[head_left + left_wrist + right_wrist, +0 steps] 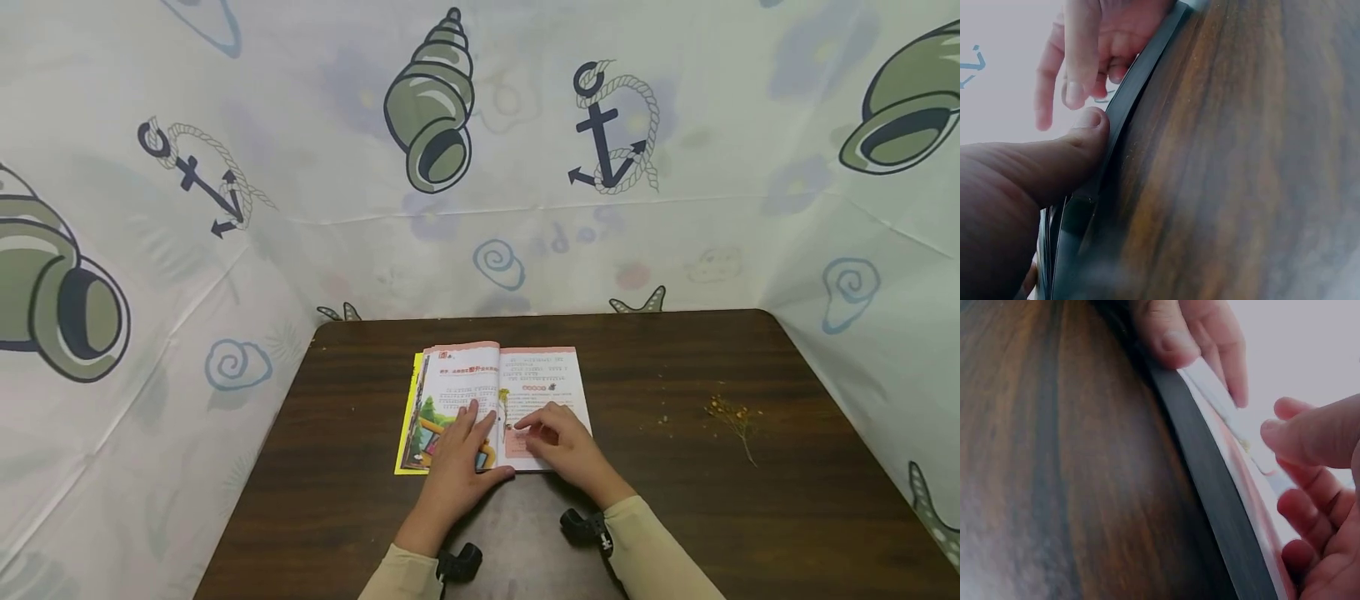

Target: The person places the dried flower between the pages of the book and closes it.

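Note:
An open book (551, 367) lies on the table with printed text and coloured pictures. My left hand (459, 458) rests on its left page with fingers spread, the thumb (1088, 134) at the book's near edge by the spine. Over the right page is my right hand (566, 443), its fingers loosely bent and nothing visible between thumb and fingertips. Close to the spine, left of the right fingertips, shows a small yellow sprig-like shape (504, 400). In the right wrist view the right thumb (1297, 434) hangs just above the page.
A dried sprig with small yellow flowers (733, 414) lies on the dark wooden table (322, 467), right of the book, with small crumbs near it. A yellow cover edge (408, 433) shows under the book's left side. Patterned cloth (517, 125) hangs behind and at both sides.

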The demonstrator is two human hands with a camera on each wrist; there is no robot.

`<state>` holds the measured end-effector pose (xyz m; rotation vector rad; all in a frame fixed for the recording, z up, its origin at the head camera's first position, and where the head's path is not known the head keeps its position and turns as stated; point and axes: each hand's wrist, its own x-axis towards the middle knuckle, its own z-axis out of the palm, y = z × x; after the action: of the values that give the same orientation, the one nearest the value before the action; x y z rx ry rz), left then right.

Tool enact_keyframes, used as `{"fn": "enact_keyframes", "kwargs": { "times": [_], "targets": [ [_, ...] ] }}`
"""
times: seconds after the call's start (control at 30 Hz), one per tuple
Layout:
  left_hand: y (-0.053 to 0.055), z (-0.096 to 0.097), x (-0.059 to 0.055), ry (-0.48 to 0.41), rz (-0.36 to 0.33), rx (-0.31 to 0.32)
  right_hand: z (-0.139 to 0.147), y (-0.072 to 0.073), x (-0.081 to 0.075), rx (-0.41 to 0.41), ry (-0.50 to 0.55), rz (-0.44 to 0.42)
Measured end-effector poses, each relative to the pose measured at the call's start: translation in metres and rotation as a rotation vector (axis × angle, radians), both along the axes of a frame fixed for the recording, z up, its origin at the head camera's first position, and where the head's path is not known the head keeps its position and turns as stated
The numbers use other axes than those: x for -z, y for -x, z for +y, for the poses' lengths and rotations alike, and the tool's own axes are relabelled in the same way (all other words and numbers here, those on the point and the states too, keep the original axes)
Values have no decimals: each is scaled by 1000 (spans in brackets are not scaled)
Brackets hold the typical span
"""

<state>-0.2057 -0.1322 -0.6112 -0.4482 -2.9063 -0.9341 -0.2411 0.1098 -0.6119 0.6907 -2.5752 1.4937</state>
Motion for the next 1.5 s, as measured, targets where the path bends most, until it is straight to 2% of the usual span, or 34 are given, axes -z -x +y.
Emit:
{"fn": "enact_keyframes", "kwargs": {
  "times": [0.1, 0.2, 0.33, 0.43, 0.53, 0.7, 0.97, 1.23, 1.5],
  "targets": [
    [0, 2, 1, 5, -10, -1, 6, -5, 2, 34, 77, -13],
    [0, 3, 3, 6, -16, -5, 14, -11, 2, 90, 92, -10],
    [0, 4, 4, 1, -21, -8, 30, -21, 4, 193, -21, 13],
    [0, 3, 3, -1, -27, -9, 46, -29, 6, 228, -118, -2],
    [0, 2, 2, -11, -30, -1, 64, -34, 5, 197, -153, -23],
    [2, 2, 1, -52, -28, 28, 85, -30, 4, 92, -154, -30],
    [0, 1, -1, -54, -44, 16, 90, -26, 0, -26, -139, -90],
    [1, 0, -2, -46, -48, 11, 90, -25, -5, -36, -109, -171],
    [0, 1, -1, -50, -49, 14, 90, -25, -3, -26, -119, -180]
  ]
}}
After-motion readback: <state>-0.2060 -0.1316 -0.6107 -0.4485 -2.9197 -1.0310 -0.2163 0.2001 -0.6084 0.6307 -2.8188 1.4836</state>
